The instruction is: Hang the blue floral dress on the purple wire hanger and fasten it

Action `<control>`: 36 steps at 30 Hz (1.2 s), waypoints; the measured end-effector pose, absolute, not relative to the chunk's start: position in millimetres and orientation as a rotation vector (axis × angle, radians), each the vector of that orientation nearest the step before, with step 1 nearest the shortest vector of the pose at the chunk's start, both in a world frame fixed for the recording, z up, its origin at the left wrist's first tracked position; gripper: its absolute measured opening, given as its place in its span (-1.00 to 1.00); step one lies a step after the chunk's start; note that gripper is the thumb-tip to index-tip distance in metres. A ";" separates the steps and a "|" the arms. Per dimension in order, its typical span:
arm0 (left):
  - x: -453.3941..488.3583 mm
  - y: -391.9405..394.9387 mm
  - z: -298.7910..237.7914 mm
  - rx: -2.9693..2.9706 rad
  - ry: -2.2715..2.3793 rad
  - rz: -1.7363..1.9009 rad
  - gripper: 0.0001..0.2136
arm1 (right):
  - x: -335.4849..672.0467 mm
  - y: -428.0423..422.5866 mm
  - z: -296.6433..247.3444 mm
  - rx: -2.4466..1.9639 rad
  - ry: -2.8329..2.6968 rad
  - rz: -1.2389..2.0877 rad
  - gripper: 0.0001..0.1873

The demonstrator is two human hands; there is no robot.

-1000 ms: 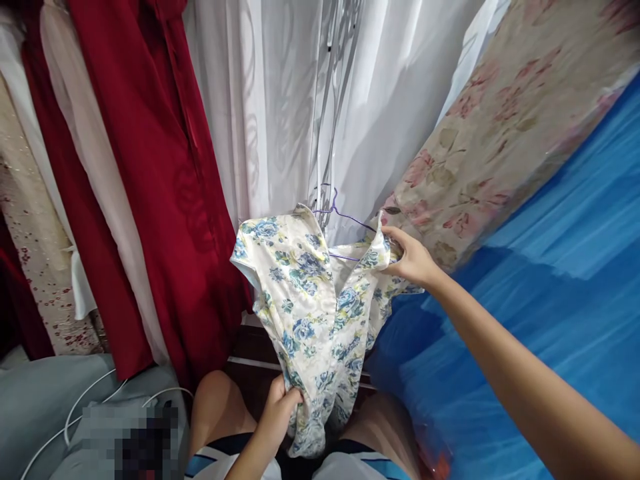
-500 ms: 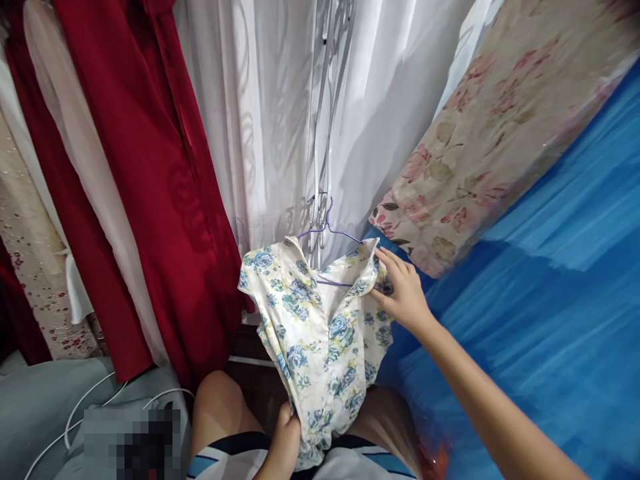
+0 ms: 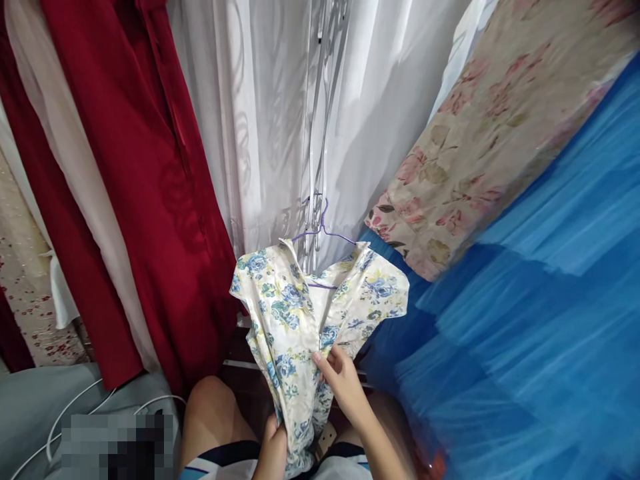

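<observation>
A white blouse with blue and yellow flowers (image 3: 285,310) hangs on a thin purple hanger (image 3: 321,230) in front of me, its V neck open. My right hand (image 3: 345,383) pinches the blouse's front at the bottom of the neckline. Lower down on the left side, my left hand (image 3: 273,443) is closed on the edge of the blouse, its fingers partly hidden by the cloth. The hem gathers between my thighs.
White curtains (image 3: 275,120) hang behind a white metal stand (image 3: 314,167). Dark red garments (image 3: 120,173) are at left; a pink-flowered cloth (image 3: 450,180) and a blue tulle dress (image 3: 530,320) are at right. A white cable (image 3: 67,407) lies on a grey surface (image 3: 30,400).
My right hand has let go of the right shoulder and moved down and left to the front of the neckline. The right sleeve now spreads outward. My left hand keeps its hold.
</observation>
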State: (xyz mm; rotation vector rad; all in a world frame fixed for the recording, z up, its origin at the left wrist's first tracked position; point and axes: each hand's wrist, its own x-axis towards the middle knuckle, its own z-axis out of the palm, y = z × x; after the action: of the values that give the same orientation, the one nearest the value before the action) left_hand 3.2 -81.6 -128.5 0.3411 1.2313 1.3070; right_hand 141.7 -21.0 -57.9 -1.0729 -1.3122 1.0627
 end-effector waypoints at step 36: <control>22.2 -14.3 17.8 2.231 1.038 1.125 -0.91 | 184.7 -62.4 -35.2 -1.264 -1.606 0.917 -0.55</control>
State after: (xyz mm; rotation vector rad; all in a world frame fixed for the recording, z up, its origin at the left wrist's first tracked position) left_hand 22.2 -14.3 17.8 2.2305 1.0383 1.1249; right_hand 184.7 -62.4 -35.2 -1.2643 -1.6058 0.9166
